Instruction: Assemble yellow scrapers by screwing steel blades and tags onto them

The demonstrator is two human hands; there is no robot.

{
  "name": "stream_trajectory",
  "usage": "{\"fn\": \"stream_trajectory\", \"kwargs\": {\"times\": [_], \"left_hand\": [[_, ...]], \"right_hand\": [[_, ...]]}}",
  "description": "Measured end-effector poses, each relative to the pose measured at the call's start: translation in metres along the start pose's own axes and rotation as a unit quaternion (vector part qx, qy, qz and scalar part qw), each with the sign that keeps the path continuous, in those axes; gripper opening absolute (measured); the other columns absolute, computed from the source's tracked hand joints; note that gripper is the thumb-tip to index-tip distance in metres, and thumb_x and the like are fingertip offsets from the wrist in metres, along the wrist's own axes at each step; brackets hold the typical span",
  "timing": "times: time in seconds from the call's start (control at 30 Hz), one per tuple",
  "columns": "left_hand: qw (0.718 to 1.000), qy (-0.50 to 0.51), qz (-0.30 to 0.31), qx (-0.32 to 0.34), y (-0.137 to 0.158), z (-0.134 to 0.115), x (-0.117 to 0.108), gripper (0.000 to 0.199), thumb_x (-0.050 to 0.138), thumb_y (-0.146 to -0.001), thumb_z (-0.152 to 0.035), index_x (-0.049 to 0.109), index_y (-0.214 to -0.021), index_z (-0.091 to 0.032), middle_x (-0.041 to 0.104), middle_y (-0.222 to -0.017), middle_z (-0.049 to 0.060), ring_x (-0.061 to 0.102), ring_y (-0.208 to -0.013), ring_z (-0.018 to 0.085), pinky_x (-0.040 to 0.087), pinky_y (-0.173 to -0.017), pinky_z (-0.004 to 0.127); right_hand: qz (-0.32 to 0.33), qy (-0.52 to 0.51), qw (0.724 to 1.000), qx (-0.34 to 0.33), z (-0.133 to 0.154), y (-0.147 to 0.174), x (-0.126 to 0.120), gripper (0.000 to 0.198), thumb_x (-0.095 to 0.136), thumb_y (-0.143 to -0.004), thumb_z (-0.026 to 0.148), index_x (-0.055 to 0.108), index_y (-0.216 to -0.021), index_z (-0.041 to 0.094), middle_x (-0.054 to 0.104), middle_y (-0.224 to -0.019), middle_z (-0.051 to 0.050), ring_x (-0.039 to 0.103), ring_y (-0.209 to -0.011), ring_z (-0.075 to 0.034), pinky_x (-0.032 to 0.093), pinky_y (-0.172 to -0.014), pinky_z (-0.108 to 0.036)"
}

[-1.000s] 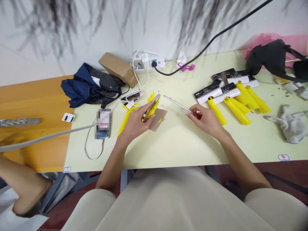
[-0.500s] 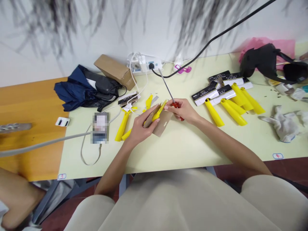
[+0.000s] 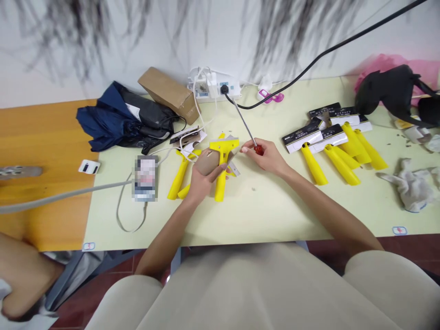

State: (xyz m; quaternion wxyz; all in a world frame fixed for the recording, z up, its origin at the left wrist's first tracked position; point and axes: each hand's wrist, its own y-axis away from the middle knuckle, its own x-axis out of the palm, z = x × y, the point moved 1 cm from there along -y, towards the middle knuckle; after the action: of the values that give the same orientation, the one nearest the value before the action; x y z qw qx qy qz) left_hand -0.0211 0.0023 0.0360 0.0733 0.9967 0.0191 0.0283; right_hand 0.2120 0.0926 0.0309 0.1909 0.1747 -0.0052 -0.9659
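Left hand [image 3: 203,179] was closed on the yellow scraper [image 3: 225,146], between the front and back edges of the tabletop [image 3: 275,206]; right hand [image 3: 268,157] curled round the screwdriver [image 3: 259,150]. Scraper judged light, stiff; handle [image 3: 219,190] seemed best hold.

Yellow scrapers [image 3: 342,167] on pale tabletop [image 3: 271,211]

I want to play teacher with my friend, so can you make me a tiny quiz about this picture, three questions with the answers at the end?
1. Which hand holds the red-handled screwdriver?
2. True or false: the crumpled white glove lies to the right of the brown box.
3. Fill in the colour: the T-shaped tool in the left hand is ____.

Key:
1. The right hand.
2. True.
3. Yellow.
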Motion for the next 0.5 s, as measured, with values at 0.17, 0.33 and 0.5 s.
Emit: {"fn": "stream_trajectory", "kwargs": {"times": [0.17,0.33,0.5], "left_hand": [[0.969,0.227,0.034,-0.092,0.001,0.011,0.009,0.062,0.091,-0.084,-0.055,0.062,-0.132,-0.029,0.081,-0.118,0.008,0.082,-0.096,0.031,0.066,-0.066,0.038],[0.961,0.246,0.032,-0.12,0.001,0.01,0.01,0.072,0.055,-0.097,-0.086,0.071,-0.129,-0.024,0.08,-0.127,0.015,0.08,-0.106,0.035,0.066,-0.068,0.045],[0.973,0.204,0.009,-0.11,-0.001,0.005,0.004,0.108,0.017,-0.088,-0.106,0.073,-0.124,-0.02,0.08,-0.122,0.02,0.077,-0.113,0.039,0.064,-0.069,0.047]], "right_hand": [[0.01,0.015,1.0,-0.017,0.006,0.031,-0.018,0.05,0.08,-0.094,0.072,0.068,-0.101,0.023,0.039,-0.064,0.008,0.033,-0.056,-0.014,0.027,-0.054,-0.03],[0.096,0.204,0.973,-0.056,0.006,0.111,-0.015,0.064,0.085,-0.083,0.082,0.059,-0.096,0.024,0.059,-0.068,0.004,0.05,-0.057,-0.016,0.037,-0.058,-0.031],[0.144,0.405,0.869,-0.245,-0.003,0.165,0.029,0.059,0.063,-0.102,0.081,0.066,-0.094,0.023,0.072,-0.078,-0.004,0.065,-0.064,-0.023,0.04,-0.058,-0.038]]}}
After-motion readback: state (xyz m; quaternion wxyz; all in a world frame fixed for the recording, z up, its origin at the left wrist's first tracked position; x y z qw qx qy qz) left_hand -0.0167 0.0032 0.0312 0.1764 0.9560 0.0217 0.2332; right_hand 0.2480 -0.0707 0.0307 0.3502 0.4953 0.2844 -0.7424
